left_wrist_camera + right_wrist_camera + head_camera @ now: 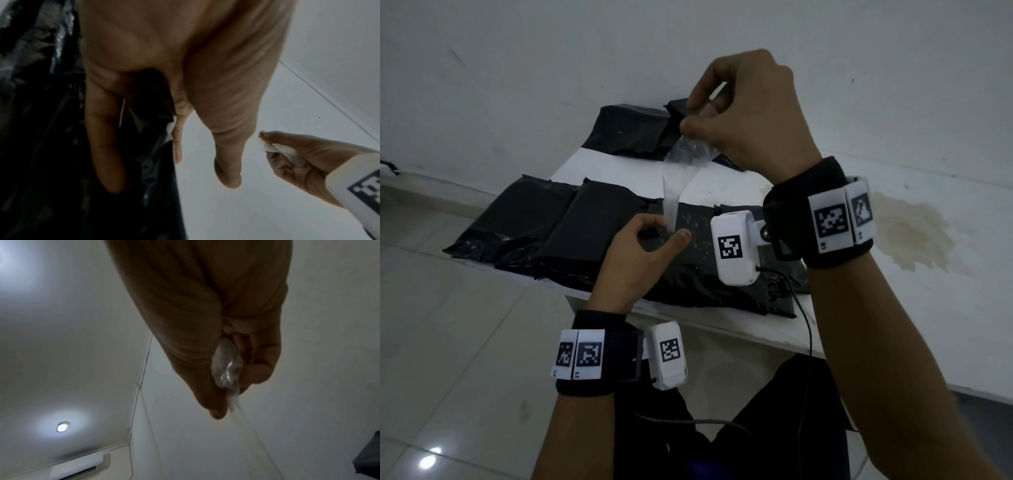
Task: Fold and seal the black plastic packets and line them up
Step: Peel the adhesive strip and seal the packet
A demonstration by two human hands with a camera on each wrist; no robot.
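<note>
Right hand [750, 113] pinches a clear adhesive strip [681, 171], raised above the near black packet [688, 274] on the white table [739, 192]. Left hand [640, 260] pinches the strip's lower end at that packet — contents hidden. Other packets [534, 222] lie left and far.

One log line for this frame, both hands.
step: peeling seal strip | left hand: holds packet on table | right hand: pinches strip, raised

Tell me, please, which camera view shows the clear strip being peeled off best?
The head view: the clear strip runs from the right hand down to the left hand. The right wrist view shows only its crumpled end; the left wrist view, a blurred scrap.
</note>
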